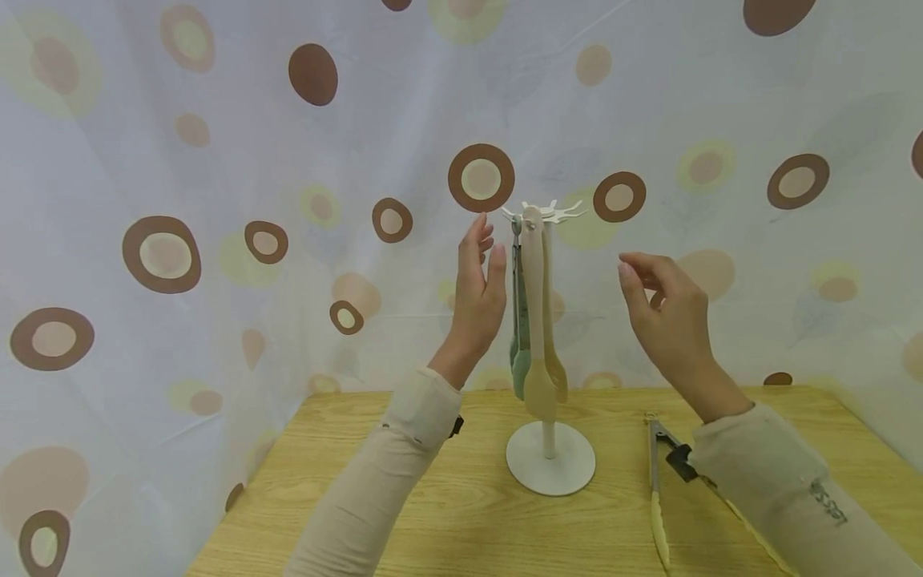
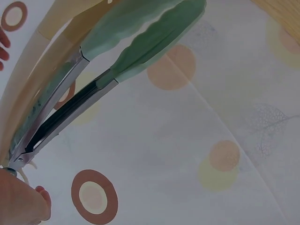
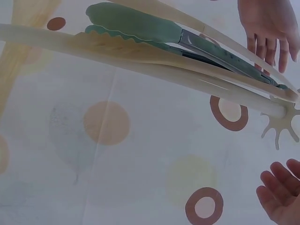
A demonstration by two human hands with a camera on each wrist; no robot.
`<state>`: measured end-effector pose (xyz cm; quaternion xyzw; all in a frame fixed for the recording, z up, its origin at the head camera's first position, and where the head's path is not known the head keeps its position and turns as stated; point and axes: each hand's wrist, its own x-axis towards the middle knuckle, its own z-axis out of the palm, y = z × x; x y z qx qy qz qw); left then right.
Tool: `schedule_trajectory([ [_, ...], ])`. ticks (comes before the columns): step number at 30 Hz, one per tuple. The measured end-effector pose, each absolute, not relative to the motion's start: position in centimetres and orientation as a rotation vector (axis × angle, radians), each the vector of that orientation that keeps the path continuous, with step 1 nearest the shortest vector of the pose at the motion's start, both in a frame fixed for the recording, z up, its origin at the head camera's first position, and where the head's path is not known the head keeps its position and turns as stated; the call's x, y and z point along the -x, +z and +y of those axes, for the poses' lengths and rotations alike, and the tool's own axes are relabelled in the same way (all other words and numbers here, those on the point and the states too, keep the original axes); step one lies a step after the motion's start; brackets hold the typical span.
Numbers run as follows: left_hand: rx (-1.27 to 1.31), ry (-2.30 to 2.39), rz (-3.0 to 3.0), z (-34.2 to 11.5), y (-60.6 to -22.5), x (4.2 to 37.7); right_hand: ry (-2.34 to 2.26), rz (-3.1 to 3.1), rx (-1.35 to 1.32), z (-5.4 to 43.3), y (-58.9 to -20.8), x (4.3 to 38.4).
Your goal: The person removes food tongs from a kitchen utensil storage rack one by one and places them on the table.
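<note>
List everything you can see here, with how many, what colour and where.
Table: one, light wood, below everything
Stand: one, off-white, upright on the table, prongs on top
Green-headed tongs: one pair, green and metal, hanging from the stand
Beige utensils: two, beige, hanging from the stand
Yellow-tipped tongs: one pair, metal and yellow, lying on the table, right of the stand
Patterned sheet: white with brown, tan and yellow spots, behind the table
Sleeves: two, beige, on the forearms
Hands: two, bare, one each side of the stand
</note>
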<state>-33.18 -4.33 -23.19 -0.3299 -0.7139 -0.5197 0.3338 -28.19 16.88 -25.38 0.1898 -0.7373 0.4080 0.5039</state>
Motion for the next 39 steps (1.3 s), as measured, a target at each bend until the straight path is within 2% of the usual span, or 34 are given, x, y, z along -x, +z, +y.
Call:
schedule_trajectory([
  [25,0.817,-1.361,-1.891,-4.7,-26.4,33.2,0.962,-1.612,-0.684,15.1,-22.3,29.6],
  [39,0.817,-1.424,-1.935,-4.8,-27.7,33.7,0.975,-1.731,-0.788,14.5,-20.4,31.1],
])
